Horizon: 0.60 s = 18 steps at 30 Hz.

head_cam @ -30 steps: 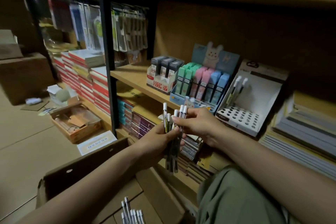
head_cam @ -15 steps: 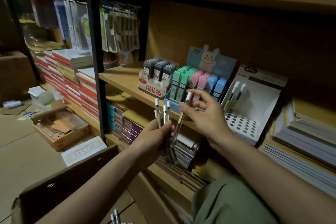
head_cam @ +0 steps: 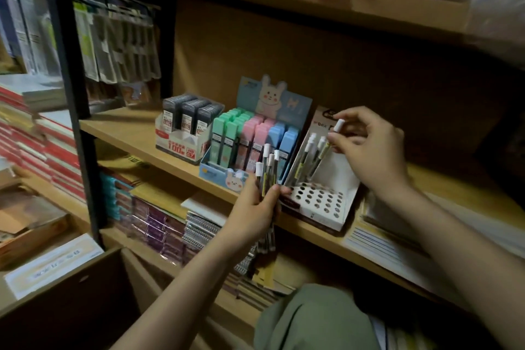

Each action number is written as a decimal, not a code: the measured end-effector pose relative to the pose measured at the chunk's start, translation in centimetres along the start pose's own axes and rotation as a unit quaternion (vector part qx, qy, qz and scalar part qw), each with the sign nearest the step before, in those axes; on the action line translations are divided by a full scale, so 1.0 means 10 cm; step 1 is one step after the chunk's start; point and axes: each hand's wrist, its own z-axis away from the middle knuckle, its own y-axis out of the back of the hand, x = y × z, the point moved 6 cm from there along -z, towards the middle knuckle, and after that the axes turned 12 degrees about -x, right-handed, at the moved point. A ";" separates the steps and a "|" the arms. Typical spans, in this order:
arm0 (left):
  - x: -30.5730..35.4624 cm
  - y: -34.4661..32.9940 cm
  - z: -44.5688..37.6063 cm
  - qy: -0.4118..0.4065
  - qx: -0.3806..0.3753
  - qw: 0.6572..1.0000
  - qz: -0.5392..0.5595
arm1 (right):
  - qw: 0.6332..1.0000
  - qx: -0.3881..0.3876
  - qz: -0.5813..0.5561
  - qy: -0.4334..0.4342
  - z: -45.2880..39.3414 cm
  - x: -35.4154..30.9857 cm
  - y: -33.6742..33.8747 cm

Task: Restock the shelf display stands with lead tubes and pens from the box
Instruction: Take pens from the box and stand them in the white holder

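My left hand [head_cam: 255, 212] grips a bundle of white-capped pens [head_cam: 268, 169] upright, just in front of the middle shelf edge. My right hand [head_cam: 369, 150] pinches a single pen [head_cam: 331, 140] near its white cap, held slanted over the white pen stand [head_cam: 321, 202], whose base has many round holes. Two pens [head_cam: 308, 155] stand in the stand's back row. Left of the stand sits a bunny display of green, pink and blue lead tubes [head_cam: 250, 142], and further left a display of black lead tubes [head_cam: 189, 119]. The cardboard box [head_cam: 71, 301] is at the lower left.
The wooden shelf board [head_cam: 127, 128] carries the displays; stacks of paper pads [head_cam: 426, 236] lie to the right. Notebooks [head_cam: 159, 221] fill the shelf below. A black metal upright [head_cam: 71, 94] stands at the left, with red book stacks [head_cam: 34, 145] beyond it.
My right hand drew one pen from the bundle and carried it up and right to the white stand. My left hand moved with the bundle closer to the shelf edge. The view shifted nearer.
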 end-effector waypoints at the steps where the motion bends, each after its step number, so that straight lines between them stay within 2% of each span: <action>1: -0.03 -0.01 -0.02 0.005 0.001 1.000 -0.012 | 1.000 -0.001 0.003 -0.001 -0.01 0.04 -0.03; 10: -0.19 0.00 -0.05 0.051 -0.005 0.998 -0.036 | 1.000 -0.006 0.005 -0.014 0.02 0.20 -0.17; 18: -0.19 0.01 -0.04 0.062 0.001 0.997 -0.044 | 0.997 -0.022 0.075 -0.018 -0.04 0.16 -0.27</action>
